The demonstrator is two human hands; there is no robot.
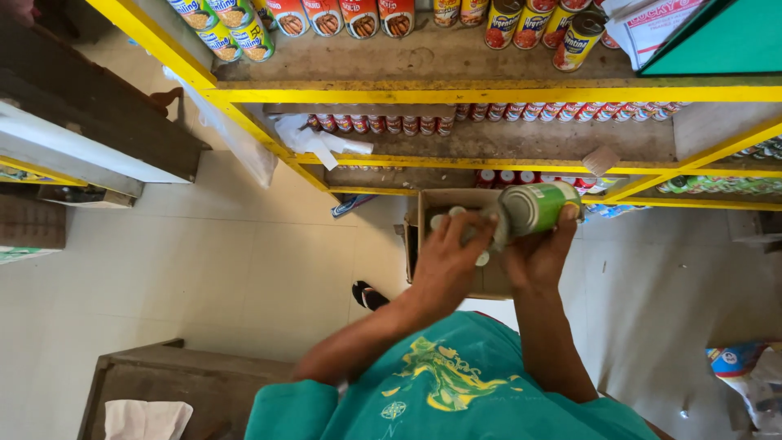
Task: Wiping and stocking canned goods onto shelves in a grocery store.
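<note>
Right hand (539, 254) clamped around a green-labelled can (533, 208), can lying on its side, silver end turned toward the left hand. Left hand (446, 259) spread over the open top of a cardboard box (432, 204), fingertips against small pale round lids or can tops inside; closed on one or merely resting on them, cannot tell. Hands close together, nearly touching at the can's end. Box directly under and beyond both hands, standing on the pale tiled floor (244, 261). Above and past the hands, yellow-framed shelves (489, 91): top shelf with rows of labelled cans (521, 24), lower shelves with smaller red-topped cans (383, 124) in lines. White crumpled paper (314, 140) on the middle shelf, up and left of the left hand. Dark sandal (368, 295) on the floor just left of the left forearm. Teal shirt (440, 391) below both arms. Wooden crate (171, 387) with a white cloth (147, 420) far down-left of the hands.
</note>
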